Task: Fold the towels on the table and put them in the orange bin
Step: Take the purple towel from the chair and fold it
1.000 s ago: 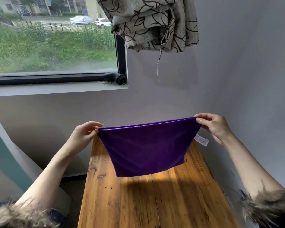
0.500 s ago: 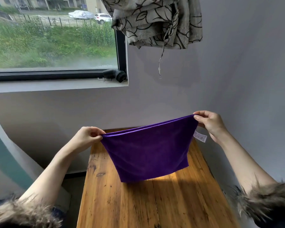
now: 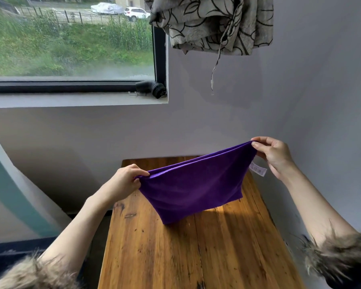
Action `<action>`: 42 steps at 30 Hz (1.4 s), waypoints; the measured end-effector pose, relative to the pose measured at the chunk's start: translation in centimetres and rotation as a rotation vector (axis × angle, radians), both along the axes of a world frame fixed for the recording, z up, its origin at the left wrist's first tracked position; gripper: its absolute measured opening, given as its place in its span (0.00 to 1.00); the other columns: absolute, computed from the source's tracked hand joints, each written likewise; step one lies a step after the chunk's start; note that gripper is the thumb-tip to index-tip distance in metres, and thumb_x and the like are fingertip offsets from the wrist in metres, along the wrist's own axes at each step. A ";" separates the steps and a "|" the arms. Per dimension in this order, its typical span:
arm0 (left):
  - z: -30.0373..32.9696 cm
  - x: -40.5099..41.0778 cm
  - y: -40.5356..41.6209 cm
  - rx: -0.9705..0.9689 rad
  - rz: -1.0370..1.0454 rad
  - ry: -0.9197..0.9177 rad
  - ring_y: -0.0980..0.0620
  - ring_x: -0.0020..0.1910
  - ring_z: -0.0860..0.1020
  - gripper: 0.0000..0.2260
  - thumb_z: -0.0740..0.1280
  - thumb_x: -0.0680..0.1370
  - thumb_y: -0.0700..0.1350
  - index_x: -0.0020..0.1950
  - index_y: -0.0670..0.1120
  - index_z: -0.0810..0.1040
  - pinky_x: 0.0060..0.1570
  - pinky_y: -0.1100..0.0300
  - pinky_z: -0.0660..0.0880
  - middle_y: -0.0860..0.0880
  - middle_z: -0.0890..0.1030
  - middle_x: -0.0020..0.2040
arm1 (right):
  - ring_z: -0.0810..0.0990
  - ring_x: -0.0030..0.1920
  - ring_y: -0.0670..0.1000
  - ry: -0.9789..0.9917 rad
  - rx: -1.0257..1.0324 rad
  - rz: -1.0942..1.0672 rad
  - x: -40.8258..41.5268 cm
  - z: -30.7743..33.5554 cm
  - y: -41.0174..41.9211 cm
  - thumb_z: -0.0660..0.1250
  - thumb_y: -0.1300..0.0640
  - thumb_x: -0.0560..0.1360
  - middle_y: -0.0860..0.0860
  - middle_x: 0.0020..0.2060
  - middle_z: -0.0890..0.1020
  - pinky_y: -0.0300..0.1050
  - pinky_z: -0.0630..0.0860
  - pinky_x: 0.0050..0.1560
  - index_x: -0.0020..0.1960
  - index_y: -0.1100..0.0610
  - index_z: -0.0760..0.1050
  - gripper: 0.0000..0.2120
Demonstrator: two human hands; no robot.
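Left hand (image 3: pixel 124 183) pinches the low near corner of the purple towel (image 3: pixel 193 189), whose top edge slants up rightward to the right hand (image 3: pixel 274 156) pinching the far corner, cloth hanging between them just above the surface (image 3: pixel 217 257).

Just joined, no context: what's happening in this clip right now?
A person is folding a purple towel over a wooden table. The left hand pinches one top corner and the right hand pinches the other, with the right corner held higher. The towel looks doubled over and hangs with its lower edge at or just above the tabletop. No orange bin is in view.
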State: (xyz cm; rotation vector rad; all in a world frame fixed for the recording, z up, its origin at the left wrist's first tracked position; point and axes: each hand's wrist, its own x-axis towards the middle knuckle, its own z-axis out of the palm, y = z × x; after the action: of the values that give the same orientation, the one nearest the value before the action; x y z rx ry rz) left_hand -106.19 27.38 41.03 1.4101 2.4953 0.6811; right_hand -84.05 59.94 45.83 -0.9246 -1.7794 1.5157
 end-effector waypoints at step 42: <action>5.2 -5.9 1.9 0.290 0.289 0.065 0.44 0.49 0.76 0.09 0.61 0.79 0.36 0.54 0.37 0.79 0.53 0.56 0.70 0.39 0.77 0.50 | 0.78 0.46 0.50 -0.306 0.570 -0.059 -4.9 3.5 1.0 0.66 0.63 0.75 0.55 0.44 0.82 0.32 0.65 0.43 0.49 0.63 0.79 0.06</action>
State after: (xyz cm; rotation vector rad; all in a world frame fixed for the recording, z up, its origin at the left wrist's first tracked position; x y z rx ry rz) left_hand -112.13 29.23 46.27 1.1772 2.7711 1.1086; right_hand -88.93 60.96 49.36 -0.9283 -2.2101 0.7769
